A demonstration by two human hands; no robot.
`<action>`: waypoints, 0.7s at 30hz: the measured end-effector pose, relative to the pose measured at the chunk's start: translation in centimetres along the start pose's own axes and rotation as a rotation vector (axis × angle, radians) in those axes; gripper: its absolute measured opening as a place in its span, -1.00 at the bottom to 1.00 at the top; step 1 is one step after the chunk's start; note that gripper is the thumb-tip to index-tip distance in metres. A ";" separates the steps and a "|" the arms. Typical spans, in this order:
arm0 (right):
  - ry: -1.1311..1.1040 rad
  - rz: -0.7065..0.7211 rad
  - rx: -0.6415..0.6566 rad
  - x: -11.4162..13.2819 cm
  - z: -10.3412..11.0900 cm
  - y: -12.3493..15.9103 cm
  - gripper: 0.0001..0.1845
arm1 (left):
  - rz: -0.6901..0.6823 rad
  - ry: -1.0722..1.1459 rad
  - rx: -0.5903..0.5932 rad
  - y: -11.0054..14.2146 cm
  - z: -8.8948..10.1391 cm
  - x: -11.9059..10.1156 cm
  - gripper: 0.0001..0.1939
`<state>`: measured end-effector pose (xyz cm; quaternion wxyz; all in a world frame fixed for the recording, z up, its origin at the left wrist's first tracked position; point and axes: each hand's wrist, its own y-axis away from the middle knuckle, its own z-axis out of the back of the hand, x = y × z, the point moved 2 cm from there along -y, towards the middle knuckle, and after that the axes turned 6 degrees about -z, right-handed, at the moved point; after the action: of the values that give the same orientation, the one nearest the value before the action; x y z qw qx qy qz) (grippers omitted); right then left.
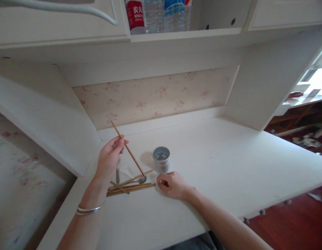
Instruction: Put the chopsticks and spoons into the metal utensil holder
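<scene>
Forearm, seven o'clock; my left grip pinches chopstick: likely light, stiff; take mid-shaft. Right grip: can't tell.

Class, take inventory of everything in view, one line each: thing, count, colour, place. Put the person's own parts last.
Round perforated metal cup: one, silver, mid-desktop
Slim wooden chopstick: one, brown, in left hand
Loose wooden sticks: several, tan, between the arms
Metal spoon: one, silver, among the sticks
Slender utensil: one, grey, beside left wrist, kind unclear
Plastic bottles: at least four, clear, red or blue labels, shelf above
Flat desktop: one, white, below the shelf
Floral wallpaper: one panel behind desktop, more far left, cream and pink
Window: one, bright, far right
Floor: one, reddish, lower right
Metal bangle: at least one, silver, left forearm
Left hand: one, bare, gripping chopstick
Right hand: one, bare, by the sticks' right ends
</scene>
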<state>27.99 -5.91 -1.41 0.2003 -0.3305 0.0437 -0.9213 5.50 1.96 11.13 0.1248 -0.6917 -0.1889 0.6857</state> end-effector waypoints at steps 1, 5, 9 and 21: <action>0.003 -0.005 0.004 0.0 0.0 0.0 -0.81 | -0.029 0.010 0.018 -0.6 -1.2 -0.8 -0.59; -0.012 -0.024 0.021 0.1 0.2 -0.2 -0.80 | -0.102 -0.023 0.125 -2.5 -5.7 -2.5 -0.64; -0.023 -0.037 0.035 0.1 0.5 -0.2 -0.80 | -0.100 -0.129 0.194 -3.4 -8.7 -1.2 -0.66; -0.040 -0.054 0.081 -0.1 0.4 -0.4 -0.78 | -0.069 -0.511 0.357 -1.1 -11.1 5.1 -0.64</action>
<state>28.21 -5.47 -1.04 0.1893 -0.3416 -0.0069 -0.9206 16.38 6.11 7.35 0.2159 -0.4573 -0.1139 0.8551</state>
